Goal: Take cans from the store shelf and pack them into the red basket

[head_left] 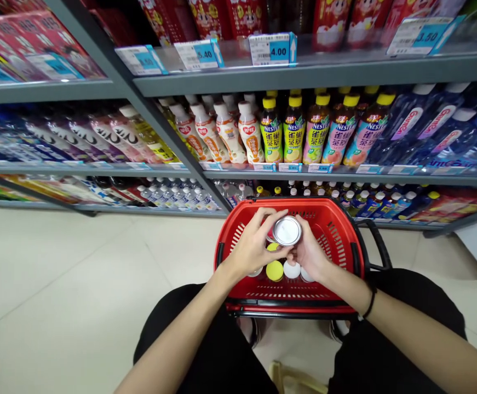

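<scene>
A red plastic shopping basket (340, 216) stands on the floor between my knees. Both hands are over it, holding one can (287, 230) whose shiny silver end faces me. My left hand (254, 243) wraps the can from the left, my right hand (308, 254) grips it from the right and below. Under the can, bottles stand in the basket: a yellow cap (275, 270) and white caps (292, 270) show.
Grey store shelves fill the view ahead, with Nestle tea bottles (293, 134), white-capped drink bottles (225, 134), blue bottles (435, 128) and price tags (271, 49). Pale tiled floor (57, 284) lies to the left. The basket's black handle (380, 246) hangs on its right side.
</scene>
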`<state>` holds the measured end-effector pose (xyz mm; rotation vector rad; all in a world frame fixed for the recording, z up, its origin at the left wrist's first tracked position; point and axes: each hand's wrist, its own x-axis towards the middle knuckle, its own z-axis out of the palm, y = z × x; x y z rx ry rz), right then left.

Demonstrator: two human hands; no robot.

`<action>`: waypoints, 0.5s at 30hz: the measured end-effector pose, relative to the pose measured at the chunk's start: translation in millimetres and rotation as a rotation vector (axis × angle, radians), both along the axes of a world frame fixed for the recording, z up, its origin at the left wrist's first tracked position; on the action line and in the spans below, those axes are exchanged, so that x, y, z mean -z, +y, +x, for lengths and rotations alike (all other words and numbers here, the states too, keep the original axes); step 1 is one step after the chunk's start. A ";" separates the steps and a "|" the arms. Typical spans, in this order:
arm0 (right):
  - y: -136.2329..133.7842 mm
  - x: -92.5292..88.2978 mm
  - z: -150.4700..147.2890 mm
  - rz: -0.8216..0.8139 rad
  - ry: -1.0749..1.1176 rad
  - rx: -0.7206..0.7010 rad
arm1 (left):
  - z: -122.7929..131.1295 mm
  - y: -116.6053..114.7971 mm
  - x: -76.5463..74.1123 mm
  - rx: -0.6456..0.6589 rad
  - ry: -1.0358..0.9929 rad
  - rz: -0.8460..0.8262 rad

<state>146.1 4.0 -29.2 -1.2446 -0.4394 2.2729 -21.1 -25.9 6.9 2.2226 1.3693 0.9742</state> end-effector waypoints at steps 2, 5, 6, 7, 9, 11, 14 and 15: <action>-0.7 0.2 0.9 0.045 -0.096 0.000 | 0.4 0.1 2.0 0.005 -0.002 -0.005; -1.1 -1.6 2.2 0.085 -0.185 -0.003 | 2.2 0.4 3.9 0.003 -0.028 -0.006; -0.7 -2.8 2.6 0.091 -0.191 -0.016 | 2.9 0.7 3.9 -0.004 -0.034 -0.001; 0.1 -4.2 3.0 0.097 -0.185 -0.033 | 3.6 1.1 3.5 -0.016 -0.036 0.004; 3.0 -7.1 4.3 0.115 -0.173 -0.072 | 4.6 2.2 2.3 -0.050 -0.050 0.023; 7.0 -9.4 6.5 0.168 -0.190 -0.093 | 4.9 3.6 0.8 -0.085 -0.071 0.047; 13.3 -9.9 10.4 0.237 -0.216 -0.105 | 4.3 5.0 -0.6 -0.116 -0.109 0.058; 15.0 -9.4 11.6 0.240 -0.203 -0.110 | 3.9 5.1 -0.6 -0.119 -0.118 0.053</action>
